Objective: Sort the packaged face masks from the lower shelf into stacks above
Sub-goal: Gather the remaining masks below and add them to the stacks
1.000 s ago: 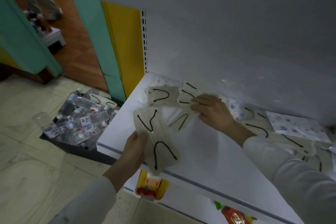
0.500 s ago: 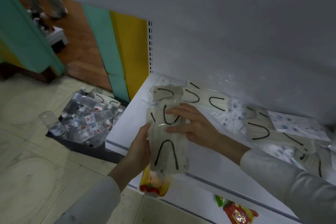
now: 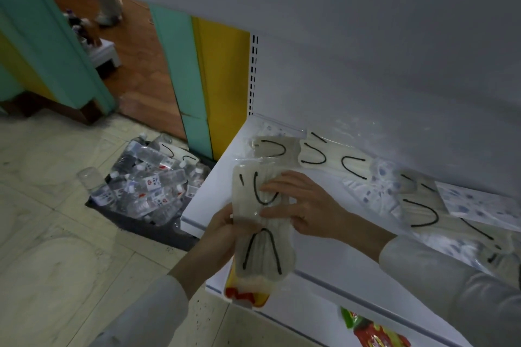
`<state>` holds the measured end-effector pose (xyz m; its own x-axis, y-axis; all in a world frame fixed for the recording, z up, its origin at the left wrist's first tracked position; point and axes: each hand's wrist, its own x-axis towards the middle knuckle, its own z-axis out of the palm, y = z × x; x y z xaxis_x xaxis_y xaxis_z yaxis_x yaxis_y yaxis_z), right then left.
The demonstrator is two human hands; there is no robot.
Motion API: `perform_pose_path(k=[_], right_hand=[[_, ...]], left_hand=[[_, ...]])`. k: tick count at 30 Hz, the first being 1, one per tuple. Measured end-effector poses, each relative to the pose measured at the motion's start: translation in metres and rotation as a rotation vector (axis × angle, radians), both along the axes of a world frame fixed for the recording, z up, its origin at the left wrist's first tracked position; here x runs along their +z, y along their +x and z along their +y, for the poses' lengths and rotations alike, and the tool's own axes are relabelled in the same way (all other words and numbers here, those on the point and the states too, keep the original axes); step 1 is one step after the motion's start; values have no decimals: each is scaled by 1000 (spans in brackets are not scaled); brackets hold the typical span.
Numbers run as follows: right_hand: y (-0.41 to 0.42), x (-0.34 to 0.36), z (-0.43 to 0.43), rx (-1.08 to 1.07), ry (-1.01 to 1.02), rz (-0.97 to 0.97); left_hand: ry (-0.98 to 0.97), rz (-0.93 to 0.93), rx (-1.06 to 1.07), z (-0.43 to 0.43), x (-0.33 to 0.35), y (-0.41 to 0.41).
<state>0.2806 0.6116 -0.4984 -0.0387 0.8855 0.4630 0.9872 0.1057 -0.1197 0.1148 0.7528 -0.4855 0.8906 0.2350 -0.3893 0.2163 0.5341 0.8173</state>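
I hold a small stack of packaged beige face masks [image 3: 263,251] with black ear loops above the front left edge of the white shelf [image 3: 217,180]. My left hand [image 3: 222,229] grips the stack from its left side, fingers hidden behind it. My right hand [image 3: 304,205] lies over the stack's upper half and pinches the top mask onto it. More beige masks [image 3: 310,151] lie along the shelf's back. Patterned white masks [image 3: 377,186] and further beige ones [image 3: 420,211] are scattered to the right.
A dark bin [image 3: 146,186] of plastic water bottles stands on the tiled floor left of the shelf, with masks on top of it. Yellow and red snack packets [image 3: 245,293] hang on the lower shelf front. A grey back panel [image 3: 366,65] rises behind the shelf.
My right hand picked a beige mask off the shelf and brought it onto the mask in my left hand. Both hands now hold the stack together.
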Motion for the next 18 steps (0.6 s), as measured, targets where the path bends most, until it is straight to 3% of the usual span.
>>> perform_pose_path(k=[4,18], right_hand=[[10,0,-8,-37,-29,-93],[2,1,23,215,-165,-207]], left_hand=[[-51,30,69,9,-1,-2],[-25,101,18,18,-8,-2]])
